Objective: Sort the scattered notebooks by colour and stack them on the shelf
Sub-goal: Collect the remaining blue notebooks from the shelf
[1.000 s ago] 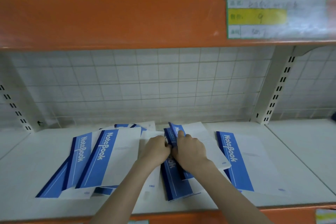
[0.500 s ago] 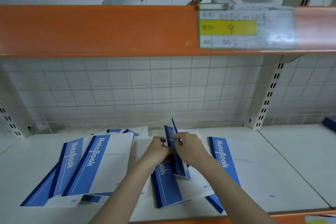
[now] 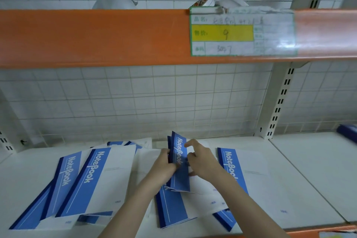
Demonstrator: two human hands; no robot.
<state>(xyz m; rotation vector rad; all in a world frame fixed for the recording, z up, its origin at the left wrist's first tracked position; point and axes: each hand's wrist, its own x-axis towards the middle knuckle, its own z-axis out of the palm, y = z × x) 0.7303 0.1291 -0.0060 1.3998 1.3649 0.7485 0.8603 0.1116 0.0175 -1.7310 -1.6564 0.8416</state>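
Blue-and-white notebooks [image 3: 100, 181] lie scattered on the white shelf [image 3: 289, 170] — both hands close together, left hand [image 3: 164, 166] and right hand [image 3: 201, 160] gripping one raised notebook [image 3: 180, 168] at the shelf's middle.

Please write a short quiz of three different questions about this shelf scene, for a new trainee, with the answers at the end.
1. True or false: the raised blue-and-white notebook in the middle lies flat on the white shelf board.
2. Which hand touches that notebook? A) only the left hand B) only the right hand C) both hands
3. Fill in: the handwritten number on the yellow field of the paper shelf label is ___.

Key: 1 false, it is tilted up on its edge; 2 C; 3 nine.
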